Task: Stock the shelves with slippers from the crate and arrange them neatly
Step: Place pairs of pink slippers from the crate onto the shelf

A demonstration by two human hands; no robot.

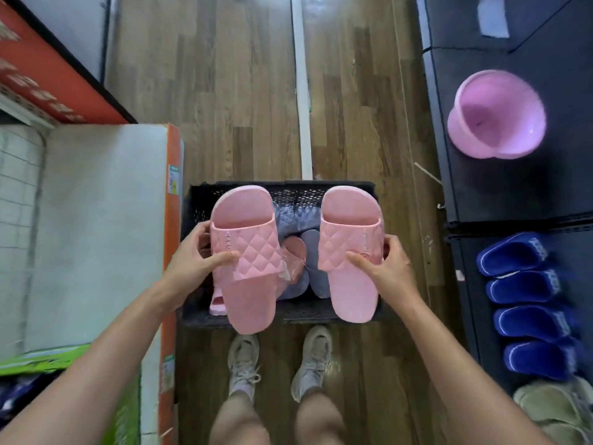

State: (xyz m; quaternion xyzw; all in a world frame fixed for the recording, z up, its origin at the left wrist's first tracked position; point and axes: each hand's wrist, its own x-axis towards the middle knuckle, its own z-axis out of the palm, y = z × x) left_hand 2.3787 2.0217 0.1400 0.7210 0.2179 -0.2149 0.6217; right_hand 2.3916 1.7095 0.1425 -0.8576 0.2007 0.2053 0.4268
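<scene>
Two pink slippers are held over the crate at 6 o'clock, left hand and right hand each gripping one strap; picking looks done, so placement on the shelf at 3 o'clock should follow.

Two pinks up front: the left pink slipper and the right pink slipper were both salmon-pink, with straps quilted in raised diamonds. Behind them the crate was black with a diamond mesh, and it held grey-lilac slippers, quilted too. On the right, blue slippers showed pale trim on a black shelf. Far right sat a lilac-pink basin. The floor was brown wood-grain.
</scene>
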